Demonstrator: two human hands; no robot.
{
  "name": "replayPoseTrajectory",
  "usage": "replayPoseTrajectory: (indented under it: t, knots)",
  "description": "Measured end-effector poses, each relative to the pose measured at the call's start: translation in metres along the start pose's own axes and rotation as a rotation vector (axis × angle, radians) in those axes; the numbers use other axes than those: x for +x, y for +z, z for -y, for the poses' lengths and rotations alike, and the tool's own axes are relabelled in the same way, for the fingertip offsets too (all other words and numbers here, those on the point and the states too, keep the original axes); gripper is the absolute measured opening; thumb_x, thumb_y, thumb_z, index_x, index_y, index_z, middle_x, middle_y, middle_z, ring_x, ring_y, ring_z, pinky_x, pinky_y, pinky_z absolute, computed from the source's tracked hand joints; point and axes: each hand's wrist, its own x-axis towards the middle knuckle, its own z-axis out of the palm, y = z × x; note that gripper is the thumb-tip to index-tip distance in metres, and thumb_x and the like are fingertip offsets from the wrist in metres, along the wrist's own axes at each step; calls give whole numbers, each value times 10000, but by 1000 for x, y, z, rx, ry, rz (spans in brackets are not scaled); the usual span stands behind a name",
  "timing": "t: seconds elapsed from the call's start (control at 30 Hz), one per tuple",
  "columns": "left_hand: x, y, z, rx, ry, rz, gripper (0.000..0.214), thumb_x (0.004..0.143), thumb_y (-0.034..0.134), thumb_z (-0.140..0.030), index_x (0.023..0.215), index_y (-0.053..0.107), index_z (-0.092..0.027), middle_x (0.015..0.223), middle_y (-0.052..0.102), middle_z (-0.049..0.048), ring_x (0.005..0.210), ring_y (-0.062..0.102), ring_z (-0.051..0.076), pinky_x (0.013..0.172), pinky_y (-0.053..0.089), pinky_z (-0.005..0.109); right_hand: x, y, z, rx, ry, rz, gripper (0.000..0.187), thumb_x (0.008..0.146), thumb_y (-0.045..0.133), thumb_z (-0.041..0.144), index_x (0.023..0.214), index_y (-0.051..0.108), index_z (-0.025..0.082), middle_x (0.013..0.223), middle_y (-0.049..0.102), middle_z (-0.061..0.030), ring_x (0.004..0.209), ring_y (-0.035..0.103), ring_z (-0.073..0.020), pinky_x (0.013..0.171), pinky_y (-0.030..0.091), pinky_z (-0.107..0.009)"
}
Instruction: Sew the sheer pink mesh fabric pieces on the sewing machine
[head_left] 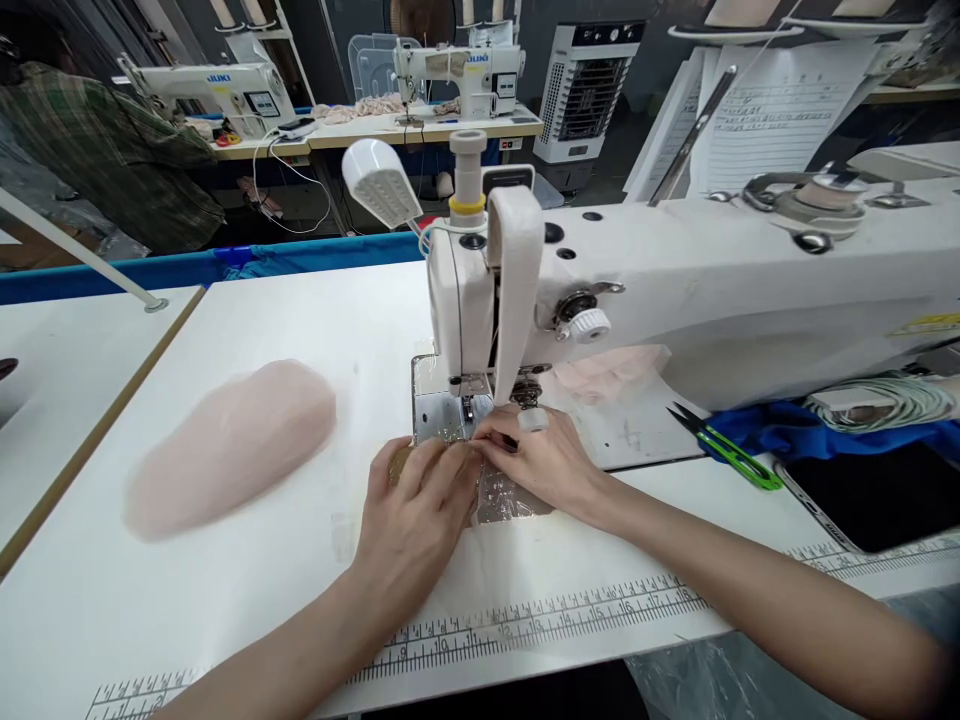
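My left hand [424,500] rests in front of the sewing machine's needle, fingers bent and pressed together on the bed. My right hand [544,460] is close beside it, thumb and forefinger pinched near the presser foot [469,408]. What lies between the fingertips is hidden and too small to name. Below the hands shows a shiny, clear-covered patch [510,500] of the machine bed. The white sewing machine [517,290] stands over both hands. To the left lies a pale pink piece of fabric [232,450]; more pale pink fabric [611,372] sits behind the needle area.
Green thread snips [727,448], a blue cloth [772,425], a coiled cord [881,403] and a phone [889,495] lie at the right. A printed ruler [555,622] runs along the front edge. Beyond the table are other sewing machines [232,95] and a seated person [97,150].
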Motion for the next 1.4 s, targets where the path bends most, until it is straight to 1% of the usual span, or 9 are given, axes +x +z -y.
replayPoseTrajectory:
  t: [0.17,0.33,0.4,0.47,0.53,0.63,0.87,1.27,1.4]
  knots:
    - [-1,0,2,-1,41,63,301,942,495,-168,1211,615,-231,1194,683,15,1073,587,201,994,306,400,2,-1,-10,-80,-19,-11,212,934,541,306,861,707,196,770,661,-40,618,549,-138,587,380,-264]
    - [5,3,13,-65,20,91,307,952,493,-177,1224,614,-251,1197,682,-4,1101,597,222,993,289,432,-11,-7,-16,-385,-220,-88,263,941,459,178,948,721,198,784,691,-56,558,505,-126,512,302,-283]
    - [7,5,16,-73,24,99,296,957,484,-177,1208,622,-253,1184,687,-8,1100,600,225,995,278,438,-16,-6,-13,-422,-337,-95,299,933,444,130,1065,699,213,814,707,-38,581,527,-125,529,327,-286]
    - [8,6,17,-69,27,103,295,963,474,-179,1208,621,-252,1178,690,-10,1108,597,226,996,273,436,-19,-3,-10,-448,-377,-112,305,942,441,137,1144,667,178,900,716,-54,648,568,-144,560,362,-298]
    - [8,6,16,-45,29,109,299,965,474,-187,1227,608,-240,1189,684,-6,1122,590,229,998,267,432,-20,0,-8,-472,-351,-106,284,957,444,181,1117,674,132,977,708,-92,722,596,-173,585,385,-316]
    - [9,5,13,3,20,121,307,960,489,-213,1249,593,-213,1214,670,20,1150,573,239,1002,263,431,-18,2,-9,-480,-319,-71,288,973,436,220,1020,704,127,1019,695,-112,797,610,-205,620,400,-333]
    - [9,8,12,-13,-6,120,319,946,513,-271,1242,609,-200,1201,678,68,1160,569,268,1023,268,461,-14,-1,-14,-512,-295,-67,269,968,462,238,1023,713,160,991,694,-93,822,585,-211,616,378,-325]
    - [8,13,12,1,-40,119,306,965,481,-312,1217,620,-207,1234,662,39,1163,571,246,1041,271,470,-14,-1,-15,-544,-282,-73,278,979,449,252,1033,719,216,1039,692,-34,862,574,-195,630,371,-316]
    - [8,13,12,2,-46,124,311,967,476,-311,1228,612,-209,1235,660,45,1166,569,245,1040,276,473,-13,-1,-15,-536,-274,-64,275,977,453,256,1060,712,219,1033,695,-44,865,570,-200,615,357,-309]
